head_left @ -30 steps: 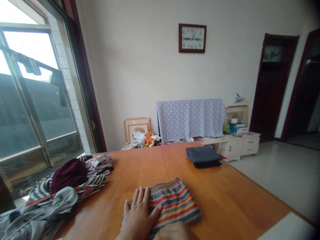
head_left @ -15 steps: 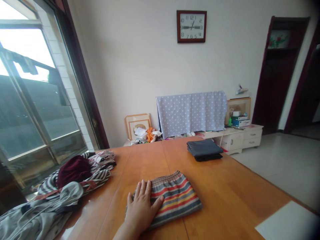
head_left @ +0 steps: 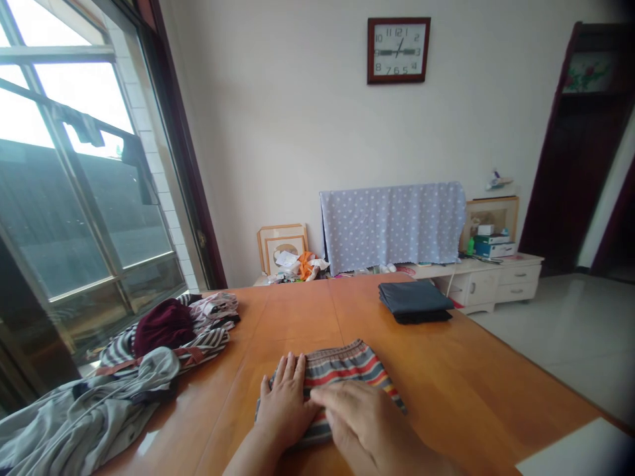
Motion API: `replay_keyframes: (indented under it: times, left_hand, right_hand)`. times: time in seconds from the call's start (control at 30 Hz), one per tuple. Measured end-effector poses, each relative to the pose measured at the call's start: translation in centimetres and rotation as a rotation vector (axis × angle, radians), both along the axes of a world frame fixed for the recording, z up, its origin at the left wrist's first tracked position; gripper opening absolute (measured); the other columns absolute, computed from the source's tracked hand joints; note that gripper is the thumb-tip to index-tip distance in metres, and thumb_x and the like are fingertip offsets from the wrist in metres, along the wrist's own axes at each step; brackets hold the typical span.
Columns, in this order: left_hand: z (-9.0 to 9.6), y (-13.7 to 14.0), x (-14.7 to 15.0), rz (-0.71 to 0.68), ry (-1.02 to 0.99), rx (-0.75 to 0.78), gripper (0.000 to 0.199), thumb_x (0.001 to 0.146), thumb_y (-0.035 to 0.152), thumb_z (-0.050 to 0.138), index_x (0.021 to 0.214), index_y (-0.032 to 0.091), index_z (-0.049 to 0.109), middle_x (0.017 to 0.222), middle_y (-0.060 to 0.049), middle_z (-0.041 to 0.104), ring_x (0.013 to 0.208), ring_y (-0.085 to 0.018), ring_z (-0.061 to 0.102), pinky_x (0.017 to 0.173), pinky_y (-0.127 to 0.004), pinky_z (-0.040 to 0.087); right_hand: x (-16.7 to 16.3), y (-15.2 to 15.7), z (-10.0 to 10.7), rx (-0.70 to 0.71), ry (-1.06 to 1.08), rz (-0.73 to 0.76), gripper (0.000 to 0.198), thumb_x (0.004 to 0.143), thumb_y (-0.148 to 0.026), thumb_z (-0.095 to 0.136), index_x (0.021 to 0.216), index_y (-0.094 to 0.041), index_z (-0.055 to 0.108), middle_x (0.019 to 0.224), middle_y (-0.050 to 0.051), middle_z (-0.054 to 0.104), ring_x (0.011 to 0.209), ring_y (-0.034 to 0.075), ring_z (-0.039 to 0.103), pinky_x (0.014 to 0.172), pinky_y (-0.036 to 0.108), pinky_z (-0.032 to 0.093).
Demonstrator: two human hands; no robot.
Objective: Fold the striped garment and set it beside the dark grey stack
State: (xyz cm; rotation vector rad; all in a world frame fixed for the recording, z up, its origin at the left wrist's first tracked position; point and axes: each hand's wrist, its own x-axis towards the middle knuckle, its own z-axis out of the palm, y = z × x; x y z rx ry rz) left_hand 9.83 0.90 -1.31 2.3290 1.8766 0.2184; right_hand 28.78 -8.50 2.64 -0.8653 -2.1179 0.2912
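While the striped shorts (head_left: 342, 367) lie flat on the wooden surface (head_left: 461, 377) right in front of me, their gathered waistband points away from my body. Bands of red, grey and yellow run across the fabric, and both my hands cover a good part of it. My left hand (head_left: 286, 406) rests palm down on the left portion, fingers stretched out and thumb set apart, holding nothing between them. My right hand (head_left: 370, 423) is over the right and nearer portion, its fingers bent and pointing towards my left thumb; I cannot tell whether they pinch any cloth or whether they touch that thumb.

Beyond the shorts and off to the right, a folded dark cloth (head_left: 414, 301) sits near the far edge. To my left there is a loose heap, with a maroon garment (head_left: 165, 325) on top of black-and-white striped fabric (head_left: 116, 350) and a grey garment (head_left: 124, 396) crumpled closer to me. A white sheet (head_left: 580, 449) shows at the lower right corner.

Past the surface, a dotted cloth (head_left: 391, 225) drapes above a low white cabinet (head_left: 518, 284), and a framed clock (head_left: 398, 51) hangs on the wall.
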Motion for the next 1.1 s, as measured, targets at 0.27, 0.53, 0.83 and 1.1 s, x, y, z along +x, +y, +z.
replay_keyframes:
  times: [0.27, 0.53, 0.83, 1.1]
  left_hand:
    - [0.1, -0.2, 0.2, 0.010, -0.043, 0.009, 0.096, 0.080, 0.084, 0.028, 0.155, 0.025, 0.026, 0.164, -0.006, 0.011, 0.152, -0.031, 0.005, 0.117, -0.063, 0.007]
    - [0.5, -0.2, -0.1, 0.036, -0.063, 0.001, 0.091, 0.082, 0.082, 0.029, 0.155, 0.027, 0.028, 0.163, -0.006, 0.014, 0.152, -0.030, 0.006, 0.118, -0.060, 0.008]
    - [0.9, 1.7, -3.4, 0.252, -0.206, 0.147, 0.067, 0.095, 0.056, 0.027, 0.147, 0.014, 0.038, 0.154, -0.018, 0.040, 0.143, -0.032, 0.035, 0.113, -0.055, 0.029]
    - [1.6, 1.1, -3.9, 0.140, -0.435, 0.499, 0.048, 0.098, 0.049, 0.033, 0.124, 0.017, 0.058, 0.122, -0.012, 0.065, 0.117, -0.025, 0.059, 0.103, -0.041, 0.045]
  right_hand:
    - [3.2, 4.4, -3.8, -0.468, -0.318, -0.283, 0.059, 0.097, -0.050, 0.039, 0.150, -0.023, 0.038, 0.157, 0.007, 0.034, 0.146, 0.026, 0.030, 0.122, 0.045, 0.018]
    - [4.8, 5.4, -3.5, -0.421, -0.186, -0.434, 0.051, 0.094, -0.045, 0.044, 0.136, -0.021, 0.058, 0.141, 0.011, 0.057, 0.131, 0.026, 0.051, 0.112, 0.040, 0.035]
    - [7.9, 7.4, -4.7, -0.370, 0.083, -0.763, 0.039, 0.091, -0.039, 0.047, 0.120, -0.021, 0.065, 0.115, 0.010, 0.070, 0.107, 0.024, 0.064, 0.090, 0.031, 0.047]
    - [8.1, 7.6, -5.1, -0.535, -0.049, -0.841, 0.034, 0.088, -0.045, 0.052, 0.108, -0.022, 0.066, 0.111, 0.011, 0.071, 0.098, 0.025, 0.066, 0.076, 0.028, 0.044]
